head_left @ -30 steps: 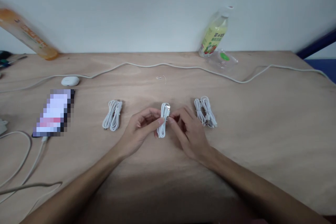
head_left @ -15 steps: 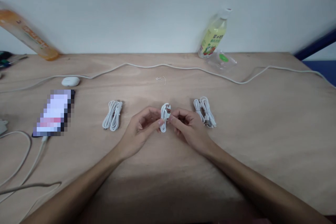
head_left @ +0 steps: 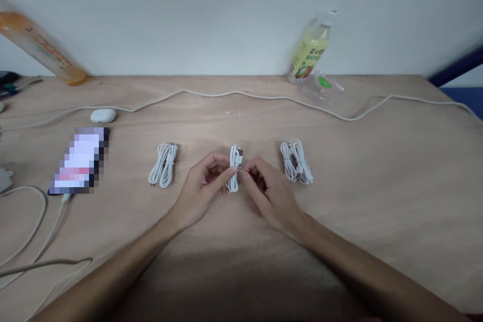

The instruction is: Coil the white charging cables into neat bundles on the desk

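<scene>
Holding coiled white cable [head_left: 233,182] over bench [head_left: 241,261]: left hand [head_left: 199,188] pinches the coil, right hand [head_left: 273,191] its thin tie [head_left: 240,169]. White bundles [head_left: 167,167] lie either side; beyond, thin scraps [head_left: 230,112], long cord [head_left: 207,95], yellow-labelled bottle [head_left: 308,58] by wall [head_left: 226,20].

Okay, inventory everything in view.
held cable: 1, white, centre
tie: 1, pale, centre
cable coils: several, white, both sides
wire bits: several, white, centre
loose cables: several, pale, back, left
earbud case: 1, white, left
phone: 1, dark-edged, left
adapter: 1, white, left
clutter: unclear, dark, far left
bottle: 1, orange, left
second bottle: 1, yellow, right
wrapper: 1, clear, right
frame: 1, blue, right
table: 1, brown, below
wall: 1, pale, back
left hand: 1, bare, centre
right hand: 1, bare, centre
</scene>
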`<action>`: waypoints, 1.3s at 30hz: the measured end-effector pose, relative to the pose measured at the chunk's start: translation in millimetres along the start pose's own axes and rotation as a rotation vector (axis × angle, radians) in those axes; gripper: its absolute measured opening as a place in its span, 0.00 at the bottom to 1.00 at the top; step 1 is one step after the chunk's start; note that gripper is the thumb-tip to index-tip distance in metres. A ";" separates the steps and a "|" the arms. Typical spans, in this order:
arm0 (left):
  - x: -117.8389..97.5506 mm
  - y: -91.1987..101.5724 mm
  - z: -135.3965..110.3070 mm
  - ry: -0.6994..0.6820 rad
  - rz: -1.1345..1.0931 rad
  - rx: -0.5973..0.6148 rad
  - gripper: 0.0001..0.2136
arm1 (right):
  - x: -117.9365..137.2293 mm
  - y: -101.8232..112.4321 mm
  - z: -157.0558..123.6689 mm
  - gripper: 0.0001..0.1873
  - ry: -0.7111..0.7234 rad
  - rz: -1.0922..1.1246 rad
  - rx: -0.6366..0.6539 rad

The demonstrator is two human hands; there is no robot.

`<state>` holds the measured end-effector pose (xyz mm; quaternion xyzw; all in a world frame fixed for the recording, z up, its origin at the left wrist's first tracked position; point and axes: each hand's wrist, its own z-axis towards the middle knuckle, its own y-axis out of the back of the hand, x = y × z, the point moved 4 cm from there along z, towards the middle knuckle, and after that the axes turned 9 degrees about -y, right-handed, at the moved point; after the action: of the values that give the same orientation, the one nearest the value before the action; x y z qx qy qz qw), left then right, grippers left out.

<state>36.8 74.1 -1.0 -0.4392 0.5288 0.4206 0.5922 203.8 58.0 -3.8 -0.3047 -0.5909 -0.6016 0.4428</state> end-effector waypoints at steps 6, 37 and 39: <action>0.0 -0.8 0.0 0.018 0.013 0.083 0.10 | 0.8 2.1 0.4 0.11 0.085 0.003 -0.033; 1.5 -0.5 -24.3 -0.149 0.313 0.340 0.33 | -10.6 3.8 13.3 0.05 -0.167 0.435 0.242; 0.5 1.6 -23.1 -0.186 0.399 0.381 0.35 | -9.7 4.3 14.0 0.07 -0.161 0.441 0.266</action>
<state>29.4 52.2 -2.9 -0.1667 0.6179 0.4602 0.6153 209.6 73.8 -8.9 -0.4121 -0.6172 -0.3818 0.5509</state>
